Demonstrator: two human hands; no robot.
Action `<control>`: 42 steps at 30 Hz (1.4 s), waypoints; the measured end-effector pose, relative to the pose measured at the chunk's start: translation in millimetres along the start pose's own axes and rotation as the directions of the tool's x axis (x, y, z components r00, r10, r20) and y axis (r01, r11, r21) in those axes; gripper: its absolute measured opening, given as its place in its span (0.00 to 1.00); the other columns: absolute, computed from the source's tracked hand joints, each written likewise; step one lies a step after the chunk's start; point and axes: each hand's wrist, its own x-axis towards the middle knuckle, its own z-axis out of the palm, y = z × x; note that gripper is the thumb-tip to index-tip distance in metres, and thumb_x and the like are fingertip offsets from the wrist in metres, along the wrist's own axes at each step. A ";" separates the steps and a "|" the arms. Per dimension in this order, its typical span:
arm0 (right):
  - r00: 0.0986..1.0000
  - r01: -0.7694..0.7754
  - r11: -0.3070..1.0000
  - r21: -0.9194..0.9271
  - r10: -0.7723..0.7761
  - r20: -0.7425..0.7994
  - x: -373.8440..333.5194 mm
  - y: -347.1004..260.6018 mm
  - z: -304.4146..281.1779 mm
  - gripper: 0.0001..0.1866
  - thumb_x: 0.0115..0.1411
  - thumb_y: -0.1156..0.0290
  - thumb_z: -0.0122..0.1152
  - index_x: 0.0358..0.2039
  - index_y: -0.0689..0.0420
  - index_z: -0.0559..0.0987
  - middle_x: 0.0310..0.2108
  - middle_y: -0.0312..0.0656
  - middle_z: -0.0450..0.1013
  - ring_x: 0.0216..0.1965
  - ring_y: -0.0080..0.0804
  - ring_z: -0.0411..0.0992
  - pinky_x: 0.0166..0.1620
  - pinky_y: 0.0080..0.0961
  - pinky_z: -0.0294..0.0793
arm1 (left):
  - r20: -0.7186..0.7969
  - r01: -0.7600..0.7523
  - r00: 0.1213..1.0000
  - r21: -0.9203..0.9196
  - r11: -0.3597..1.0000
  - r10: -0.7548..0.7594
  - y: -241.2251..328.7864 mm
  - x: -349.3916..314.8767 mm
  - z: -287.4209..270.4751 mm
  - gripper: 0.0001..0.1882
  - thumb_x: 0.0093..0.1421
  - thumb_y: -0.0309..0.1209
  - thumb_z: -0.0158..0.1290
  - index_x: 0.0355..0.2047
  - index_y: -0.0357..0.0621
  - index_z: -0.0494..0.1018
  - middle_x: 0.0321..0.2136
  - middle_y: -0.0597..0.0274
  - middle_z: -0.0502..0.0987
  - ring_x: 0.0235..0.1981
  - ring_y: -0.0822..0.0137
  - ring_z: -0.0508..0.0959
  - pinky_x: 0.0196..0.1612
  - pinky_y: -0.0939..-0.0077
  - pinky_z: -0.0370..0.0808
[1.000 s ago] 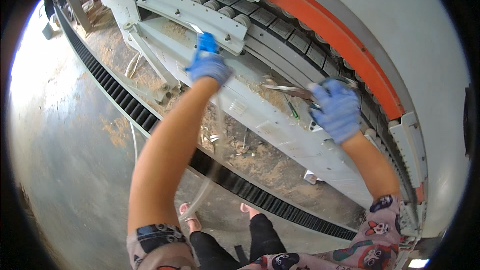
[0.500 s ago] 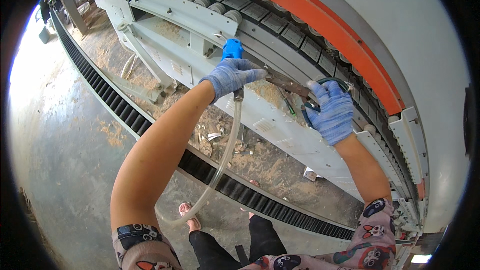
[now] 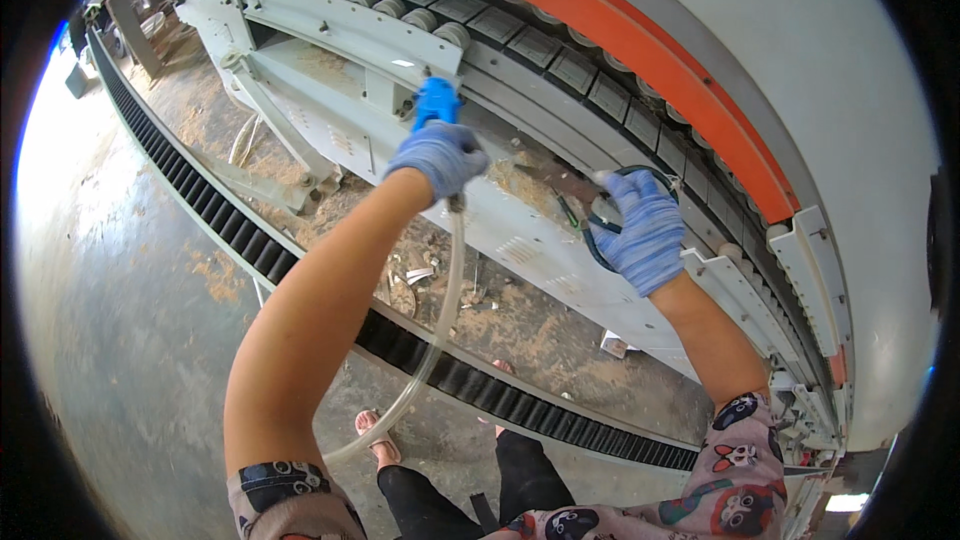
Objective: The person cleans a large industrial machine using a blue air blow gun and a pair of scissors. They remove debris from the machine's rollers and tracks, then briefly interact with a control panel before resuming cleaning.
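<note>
The blue air gun, far and just left of centre, is clasped in the left hand; best keep its hose slack and aim clear of the right hand, curled round dark-handled scissors.

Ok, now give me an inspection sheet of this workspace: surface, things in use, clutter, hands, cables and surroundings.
Surface: pale machine ledge, dusted with wood debris.
Things in use: blue tool and dark-handled scissors.
Clutter: thin green-and-dark item on the ledge; pale scraps and sawdust on the floor.
Hands: left hand, gloved, grips the blue tool; right hand, gloved, holds the scissors.
Cables: clear hose hangs from the blue tool, crossing in front of the black roller track; electrical cables, nothing seen for certain.
Surroundings: orange guard beside the segmented conveyor.
</note>
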 end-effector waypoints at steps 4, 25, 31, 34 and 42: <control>0.970 -0.237 0.967 0.095 0.241 -0.026 -28.7 61.9 18.2 0.26 0.43 0.62 0.68 0.44 0.54 0.73 0.35 0.47 0.71 0.36 0.42 0.72 0.41 0.34 0.72 | -0.027 0.091 0.995 -0.183 0.979 -0.097 -24.0 19.4 0.9 0.16 0.54 0.40 0.55 0.35 0.39 0.76 0.23 0.54 0.76 0.22 0.63 0.75 0.32 0.69 0.74; 0.691 -0.623 0.762 -0.178 0.642 0.332 33.4 154.8 44.8 0.30 0.54 0.47 0.54 0.49 0.56 0.75 0.47 0.53 0.70 0.48 0.44 0.68 0.52 0.32 0.65 | 0.165 0.100 0.983 -0.116 0.988 -0.080 -43.9 40.8 14.6 0.21 0.55 0.44 0.53 0.44 0.45 0.75 0.31 0.54 0.78 0.31 0.63 0.78 0.43 0.70 0.72; 0.624 -0.535 0.755 -0.379 0.656 0.425 58.8 131.9 53.3 0.34 0.55 0.44 0.48 0.52 0.58 0.72 0.55 0.49 0.66 0.56 0.46 0.63 0.58 0.32 0.60 | 0.197 0.059 0.979 -0.039 0.998 -0.050 -49.0 31.1 5.9 0.21 0.54 0.47 0.50 0.44 0.49 0.75 0.33 0.54 0.78 0.35 0.59 0.77 0.45 0.68 0.71; 0.642 -0.461 0.755 -0.467 0.647 0.413 59.3 126.0 53.6 0.34 0.55 0.42 0.45 0.53 0.56 0.71 0.57 0.48 0.64 0.58 0.44 0.61 0.60 0.33 0.58 | 0.236 0.047 0.971 -0.003 0.999 -0.045 -39.8 17.2 -1.6 0.21 0.54 0.47 0.50 0.43 0.51 0.76 0.33 0.54 0.78 0.36 0.57 0.77 0.45 0.67 0.70; 0.648 -0.451 0.698 -0.556 0.684 0.334 72.8 97.9 47.5 0.31 0.54 0.44 0.48 0.54 0.50 0.71 0.58 0.44 0.63 0.58 0.46 0.60 0.60 0.38 0.58 | 0.212 -0.046 0.977 0.040 0.998 0.036 -36.9 4.6 -17.2 0.20 0.54 0.47 0.50 0.42 0.53 0.76 0.35 0.55 0.78 0.38 0.55 0.76 0.46 0.65 0.70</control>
